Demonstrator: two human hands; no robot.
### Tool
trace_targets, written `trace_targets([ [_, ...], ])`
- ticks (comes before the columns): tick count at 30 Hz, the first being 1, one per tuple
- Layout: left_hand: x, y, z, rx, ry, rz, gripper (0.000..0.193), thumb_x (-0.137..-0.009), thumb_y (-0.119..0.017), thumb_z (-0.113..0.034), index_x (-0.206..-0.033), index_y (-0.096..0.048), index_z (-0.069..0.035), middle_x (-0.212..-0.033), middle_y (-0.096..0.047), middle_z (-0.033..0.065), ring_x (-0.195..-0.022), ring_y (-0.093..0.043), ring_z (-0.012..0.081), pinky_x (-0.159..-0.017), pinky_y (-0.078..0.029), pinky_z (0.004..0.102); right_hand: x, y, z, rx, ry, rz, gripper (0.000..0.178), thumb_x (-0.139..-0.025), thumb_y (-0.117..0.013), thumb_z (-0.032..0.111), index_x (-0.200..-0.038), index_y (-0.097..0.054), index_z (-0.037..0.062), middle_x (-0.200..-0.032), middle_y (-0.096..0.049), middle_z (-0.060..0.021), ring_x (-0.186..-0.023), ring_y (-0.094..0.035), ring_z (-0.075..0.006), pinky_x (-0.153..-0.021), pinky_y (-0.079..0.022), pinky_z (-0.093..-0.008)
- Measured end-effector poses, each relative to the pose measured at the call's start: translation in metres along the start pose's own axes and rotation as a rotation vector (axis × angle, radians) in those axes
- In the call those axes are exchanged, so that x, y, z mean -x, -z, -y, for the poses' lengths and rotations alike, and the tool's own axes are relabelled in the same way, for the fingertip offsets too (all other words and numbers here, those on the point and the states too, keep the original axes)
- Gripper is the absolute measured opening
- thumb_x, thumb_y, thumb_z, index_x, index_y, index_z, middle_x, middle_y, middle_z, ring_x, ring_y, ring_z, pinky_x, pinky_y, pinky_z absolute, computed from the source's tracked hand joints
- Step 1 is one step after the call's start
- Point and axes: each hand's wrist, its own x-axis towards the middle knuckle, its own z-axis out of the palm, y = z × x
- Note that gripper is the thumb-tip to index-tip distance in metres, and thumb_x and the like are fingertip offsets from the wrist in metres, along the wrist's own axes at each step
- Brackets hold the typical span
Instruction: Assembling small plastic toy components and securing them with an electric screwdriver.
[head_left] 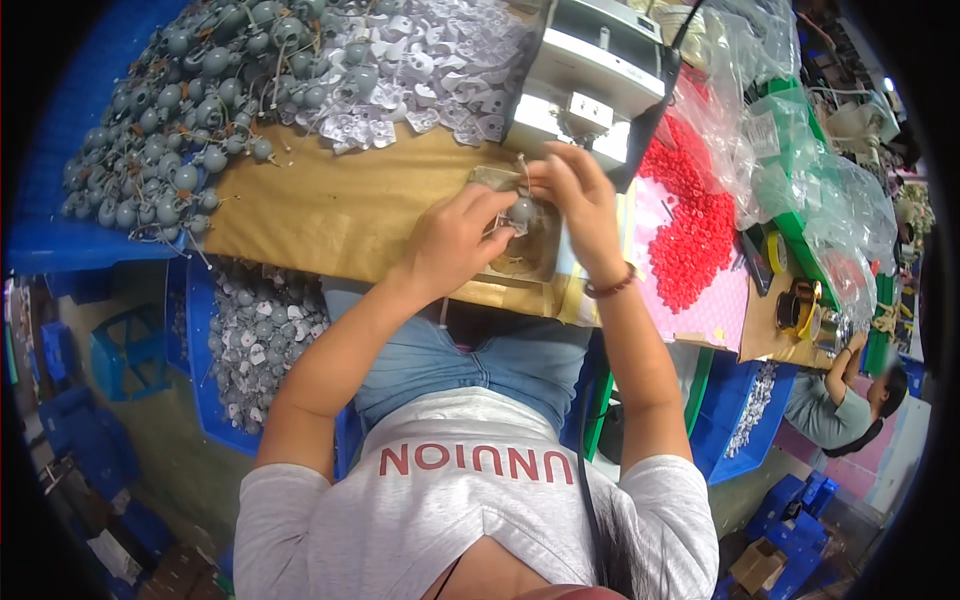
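Observation:
My left hand point(452, 240) is closed, thumb and fingers pinching a small grey ball-shaped part point(521, 211) with a whitish piece at its lower side. My right hand point(578, 195) bends over the same part from the right, its thumb and fingertips pinched at a thin pale wire point(522, 168) that rises above the ball. Exactly what lies between the right fingertips is partly hidden. Both hands are over a shallow clear-and-brown work tray point(540, 262) at the table's front edge, just before a white bench machine point(588, 75).
Grey ball parts with wires point(170, 130) heap at the left; white plastic pieces point(420, 70) lie behind. Red small parts point(690, 245) cover a pink sheet at the right, near clear bags point(830, 210) and tape rolls point(797, 308). A blue bin point(262, 345) stands below left. Another person point(840, 405) sits far right.

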Motion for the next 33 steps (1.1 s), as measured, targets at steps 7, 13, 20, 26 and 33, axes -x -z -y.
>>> trace_targets([
  [7, 0.056, 0.156, 0.007, -0.358, 0.318, 0.600, 0.034, -0.081, -0.068, -0.008, -0.115, -0.064, -0.008, -0.103, -0.063, 0.0129, -0.091, -0.063, 0.0333, -0.080, -0.051, 0.0411, 0.017, 0.104, 0.006, 0.184, 0.059, -0.055, 0.021, -0.102, -0.055, 0.013, -0.114, -0.063, -0.0023, -0.096, -0.070, -0.0088, -0.088, -0.068, -0.0157, -0.083, -0.055, -0.0288],
  [13, 0.048, 0.178, 0.041, -0.746, 0.271, 0.307, 0.030, -0.080, -0.066, -0.006, -0.109, -0.065, -0.006, -0.106, -0.064, 0.0124, -0.105, -0.058, 0.0342, -0.090, -0.048, 0.0424, 0.031, 0.143, -0.003, 0.257, 0.015, -0.137, 0.019, -0.101, -0.057, 0.012, -0.112, -0.064, -0.0012, -0.093, -0.071, -0.0074, -0.088, -0.068, -0.0133, -0.080, -0.054, -0.0266],
  [20, -0.036, 0.089, 0.103, -0.840, -0.266, -0.013, 0.026, -0.079, -0.062, -0.004, -0.103, -0.066, -0.009, -0.103, -0.064, 0.0061, -0.108, -0.059, 0.0270, -0.095, -0.043, 0.0439, 0.064, 0.129, -0.007, 0.549, 0.000, 0.050, 0.015, -0.096, -0.061, 0.008, -0.106, -0.066, -0.0030, -0.092, -0.071, -0.0062, -0.086, -0.067, -0.0122, -0.079, -0.052, -0.0258],
  [26, -0.026, 0.077, 0.082, -0.596, -0.310, 0.102, 0.019, -0.077, -0.061, -0.004, -0.095, -0.065, -0.007, -0.090, -0.064, 0.0088, -0.093, -0.061, 0.0289, -0.082, -0.048, 0.0410, 0.044, 0.170, 0.023, 1.116, 0.342, -0.125, 0.010, -0.089, -0.065, 0.005, -0.098, -0.068, 0.0011, -0.090, -0.069, -0.0125, -0.080, -0.067, -0.0277, -0.071, -0.052, -0.0339],
  [33, 0.020, 0.073, 0.043, -0.402, -0.217, 0.377, 0.027, -0.079, -0.063, -0.002, -0.105, -0.065, -0.007, -0.086, -0.056, 0.0104, -0.085, -0.059, 0.0312, -0.074, -0.048, 0.0432, -0.009, 0.212, 0.019, 1.625, 0.369, 0.033, 0.010, -0.086, -0.060, 0.005, -0.090, -0.069, 0.0058, -0.091, -0.065, -0.0120, -0.090, -0.062, -0.0331, -0.081, -0.052, -0.0427],
])
